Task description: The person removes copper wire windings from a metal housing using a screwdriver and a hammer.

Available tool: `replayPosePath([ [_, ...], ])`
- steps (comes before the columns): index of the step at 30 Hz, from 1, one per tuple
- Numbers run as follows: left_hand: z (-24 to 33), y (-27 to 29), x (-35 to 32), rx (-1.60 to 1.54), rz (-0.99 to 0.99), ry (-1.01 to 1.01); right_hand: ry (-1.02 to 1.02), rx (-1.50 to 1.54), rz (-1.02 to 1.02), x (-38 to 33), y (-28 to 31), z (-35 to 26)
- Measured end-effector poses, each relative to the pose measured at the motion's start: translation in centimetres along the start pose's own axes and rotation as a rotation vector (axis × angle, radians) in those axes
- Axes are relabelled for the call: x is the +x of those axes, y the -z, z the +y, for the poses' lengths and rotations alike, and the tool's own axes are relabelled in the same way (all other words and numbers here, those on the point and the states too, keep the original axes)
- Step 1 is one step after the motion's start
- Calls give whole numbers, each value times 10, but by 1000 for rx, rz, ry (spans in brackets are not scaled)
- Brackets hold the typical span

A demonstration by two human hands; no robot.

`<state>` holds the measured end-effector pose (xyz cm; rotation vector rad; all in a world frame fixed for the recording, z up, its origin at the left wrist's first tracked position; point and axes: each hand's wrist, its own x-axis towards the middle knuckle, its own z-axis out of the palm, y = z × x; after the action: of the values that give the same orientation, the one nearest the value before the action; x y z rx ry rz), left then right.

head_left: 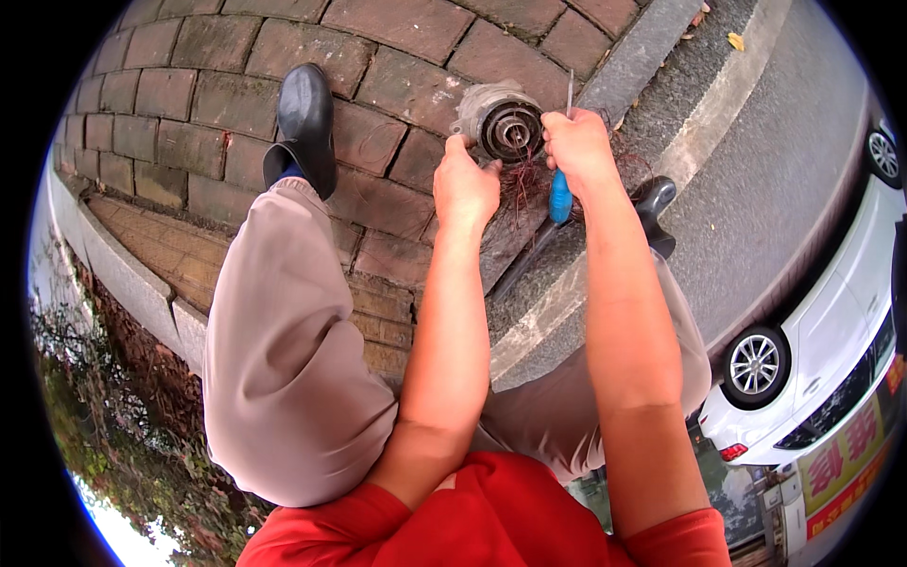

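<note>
A round grey metal motor housing [487, 100], its open face showing a dark ring and a central hub, sits on the brick paving ahead of me. Loose reddish copper wires [522, 187] spill from its near side. My left hand [467, 186] is closed on the housing's near left edge, thumb and fingers against it. On the other side, my right hand [578, 146] is wrapped round a screwdriver [560, 198]. Its blue handle hangs below the fist and its thin metal shaft sticks up above. Right fingertips are close to the housing's rim; whether they also pinch wire I cannot tell.
Brick paving [198, 92] ends at a stone kerb [638, 55], beside an asphalt road with a pale painted line. A dark bar [525, 257] lies near the kerb. My black shoes [305, 118] flank the work. A white car [822, 364] stands to the right.
</note>
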<state>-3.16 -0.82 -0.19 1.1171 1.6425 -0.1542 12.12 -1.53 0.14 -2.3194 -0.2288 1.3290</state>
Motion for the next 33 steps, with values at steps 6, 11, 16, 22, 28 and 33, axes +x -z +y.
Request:
replayPosePath([
  [6, 0, -10, -2, -65, 186, -160, -307, 580, -198, -5, 12, -10],
  [11, -4, -9, 0, -5, 93, -197, -374, 280, -285, -10, 14, -8],
  [16, -1, -5, 2, 23, 74, -163, -422, 432, -202, -12, 15, -1],
  [22, -2, -9, 4, 22, 93, -163, -77, 309, 30, -16, 0, 9],
  [28, -9, -16, 10, -62, 129, -160, 317, -184, 13, -47, -8, -18],
  [33, -8, -13, 7, -132, 86, -157, 394, -334, -81, -77, 1, -22],
])
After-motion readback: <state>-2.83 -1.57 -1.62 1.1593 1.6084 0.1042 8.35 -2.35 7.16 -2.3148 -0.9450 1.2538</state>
